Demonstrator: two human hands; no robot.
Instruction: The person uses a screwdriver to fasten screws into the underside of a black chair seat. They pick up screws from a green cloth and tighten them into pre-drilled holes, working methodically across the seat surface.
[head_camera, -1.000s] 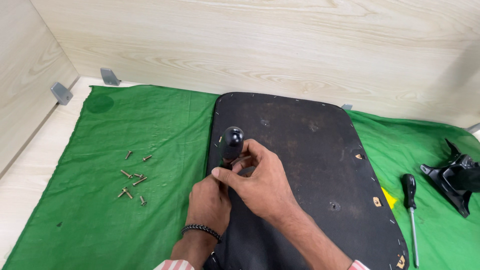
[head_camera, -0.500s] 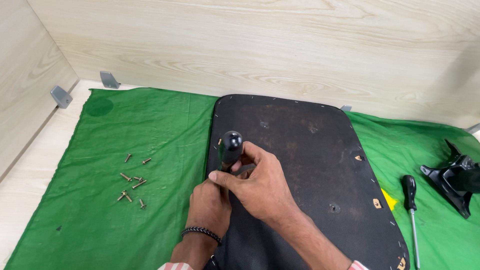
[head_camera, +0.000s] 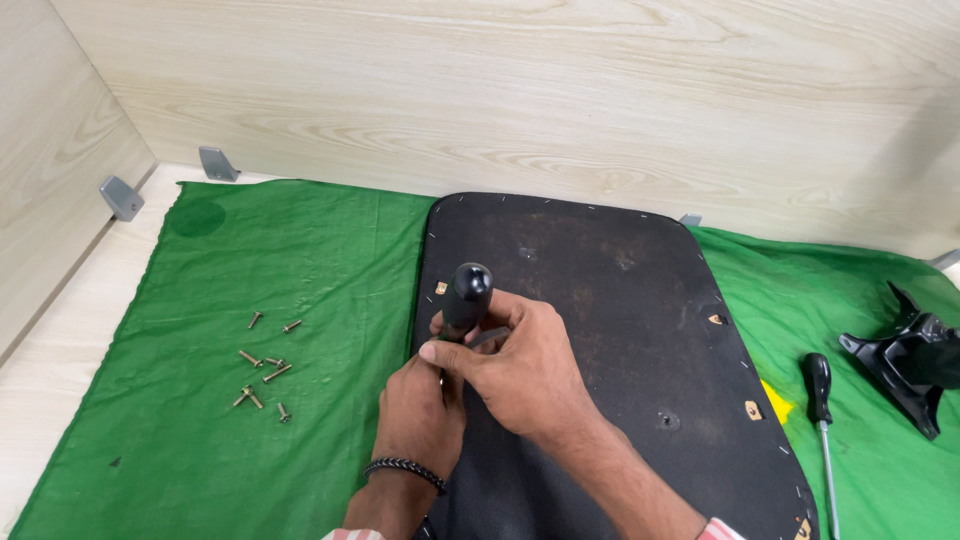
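A black-handled screwdriver (head_camera: 466, 297) is being held upright at the left edge of the black seat panel (head_camera: 600, 300). The right hand (head_camera: 520, 370) is wrapped around the handle; the left hand (head_camera: 420, 410) is steadying the shaft below. The handle is judged rigid and light, best gripped mid-handle. Loose screws (head_camera: 262, 370) are lying left of the panel.

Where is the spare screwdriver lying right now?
In the head view, the spare screwdriver lies on the green cloth at the right, between the black panel and the black plastic bracket.
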